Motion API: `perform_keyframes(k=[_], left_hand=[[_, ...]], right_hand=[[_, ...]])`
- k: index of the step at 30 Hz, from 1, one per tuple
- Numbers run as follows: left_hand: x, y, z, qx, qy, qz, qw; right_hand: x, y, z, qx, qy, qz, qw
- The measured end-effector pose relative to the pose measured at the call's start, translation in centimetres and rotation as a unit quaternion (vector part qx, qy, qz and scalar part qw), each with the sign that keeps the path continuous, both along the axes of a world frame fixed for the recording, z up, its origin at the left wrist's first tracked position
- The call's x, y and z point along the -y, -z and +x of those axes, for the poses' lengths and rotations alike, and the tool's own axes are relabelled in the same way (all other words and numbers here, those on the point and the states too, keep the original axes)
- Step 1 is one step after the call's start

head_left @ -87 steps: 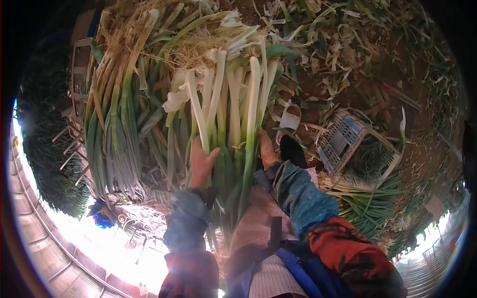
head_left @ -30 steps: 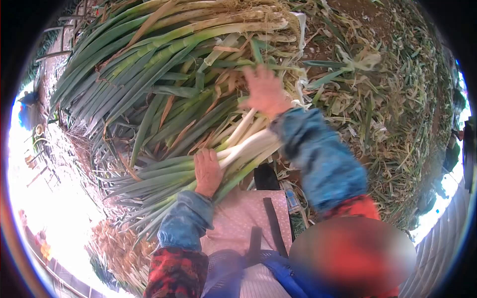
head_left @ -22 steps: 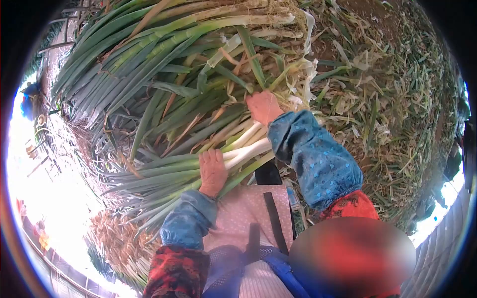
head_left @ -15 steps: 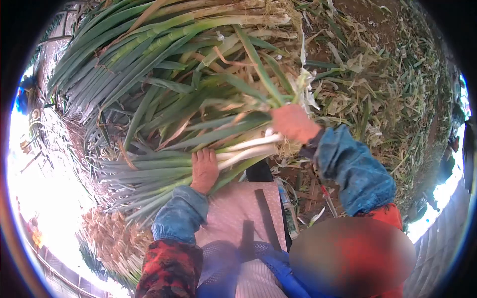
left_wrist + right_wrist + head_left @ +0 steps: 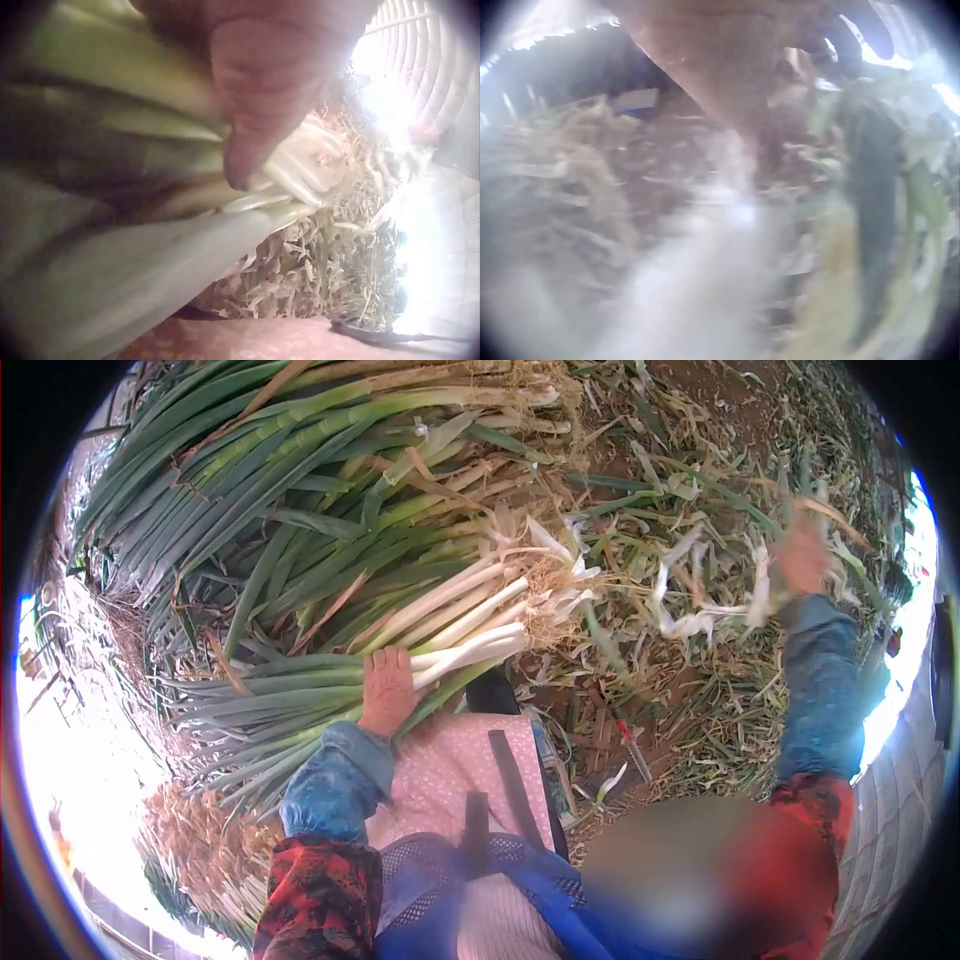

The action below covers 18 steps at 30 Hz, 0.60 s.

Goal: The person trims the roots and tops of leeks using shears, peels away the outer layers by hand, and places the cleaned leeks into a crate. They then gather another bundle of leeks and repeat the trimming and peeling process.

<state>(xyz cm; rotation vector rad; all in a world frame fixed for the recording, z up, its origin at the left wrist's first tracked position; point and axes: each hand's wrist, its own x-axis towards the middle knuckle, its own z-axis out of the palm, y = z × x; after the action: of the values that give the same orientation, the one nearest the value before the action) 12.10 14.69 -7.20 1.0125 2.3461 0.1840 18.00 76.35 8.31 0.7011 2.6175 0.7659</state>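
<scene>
Head view: left hand (image 5: 387, 692) grips leeks (image 5: 468, 656); right hand (image 5: 803, 558), grip too blurred to tell, seems to discard peelings (image 5: 688, 626), which calls for release clear of the leeks.

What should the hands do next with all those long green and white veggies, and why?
Probably open the right hand and let the leafy strips drop. The hand is blurred, but it seems to hold them, out over ground littered with peelings. The left hand grips the leeks, so they should stay put.
</scene>
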Motion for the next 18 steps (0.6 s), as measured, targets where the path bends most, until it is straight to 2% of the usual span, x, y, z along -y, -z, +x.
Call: perform_keyframes(k=[1,2,3,4,5,6,7,9,12,15,16,18], left_hand=[[-0.6,-1.6,-0.8,0.047,0.000,-0.018,0.999],[-1.0,-2.4,-1.3,0.094,0.000,-0.037,0.995],[-1.1,-2.2,-1.5,0.072,0.011,-0.002,0.997],[-1.0,-2.0,-1.7,0.051,0.023,0.032,0.998],[-0.9,-1.7,-1.7,0.032,0.035,0.065,0.997],[-1.2,-1.1,-2.0,0.051,0.002,0.077,0.996],[-1.8,-0.4,-2.4,0.067,-0.030,0.088,0.993],[-2.7,1.0,-3.1,0.086,-0.064,0.073,0.992],[-3.6,1.2,-3.9,0.111,-0.056,-0.008,0.992],[-4.0,0.1,-2.8,0.108,-0.054,-0.030,0.992],[-3.8,-0.1,-2.2,0.107,-0.043,-0.033,0.993],[-3.1,0.1,-0.7,0.072,-0.011,-0.015,0.997]], right_hand=[[4.0,2.0,-2.0,-0.015,-0.037,-0.051,0.998],[8.6,4.2,-4.6,-0.016,0.045,-0.202,0.978],[11.8,8.1,-5.7,-0.025,0.151,-0.322,0.934],[17.2,9.6,-8.2,0.030,0.240,-0.349,0.905],[20.8,12.8,-9.0,0.037,0.267,-0.399,0.877],[24.4,15.9,-9.8,0.044,0.295,-0.446,0.844],[26.7,19.3,-10.0,0.117,0.244,-0.509,0.817],[33.0,20.6,-9.1,0.038,0.161,-0.342,0.925],[28.5,23.8,-5.7,0.056,0.075,-0.541,0.836],[29.7,18.6,-5.1,0.065,0.076,-0.419,0.903],[29.5,19.1,-3.5,0.037,-0.034,-0.375,0.926],[26.6,19.6,-0.8,0.042,0.001,-0.393,0.919]])
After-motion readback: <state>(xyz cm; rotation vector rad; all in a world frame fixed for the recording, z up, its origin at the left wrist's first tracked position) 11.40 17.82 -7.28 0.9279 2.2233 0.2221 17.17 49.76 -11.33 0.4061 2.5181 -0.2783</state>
